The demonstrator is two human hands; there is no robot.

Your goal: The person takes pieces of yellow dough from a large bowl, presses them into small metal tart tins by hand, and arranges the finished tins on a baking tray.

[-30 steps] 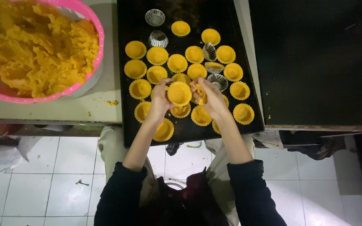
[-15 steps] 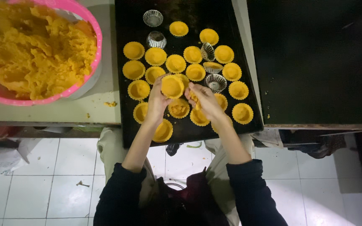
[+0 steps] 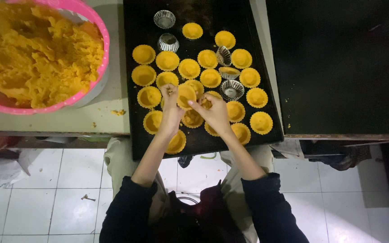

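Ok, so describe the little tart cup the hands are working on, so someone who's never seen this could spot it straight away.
Find the black baking tray right of the pink bowl of yellow dough. Near the tray's front middle, the left hand and right hand meet around one dough-lined cup. It alone is lifted and tilted between fingertips, while the other filled cups sit flat in rows.

Shiny fluted metal cups (image 3: pixel 165 19) on a matt black tray (image 3: pixel 203 144).

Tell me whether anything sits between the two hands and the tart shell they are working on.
Nothing visible does. The left hand and right hand both pinch the dough-lined tart shell directly, held just above the other filled shells on the black tray.
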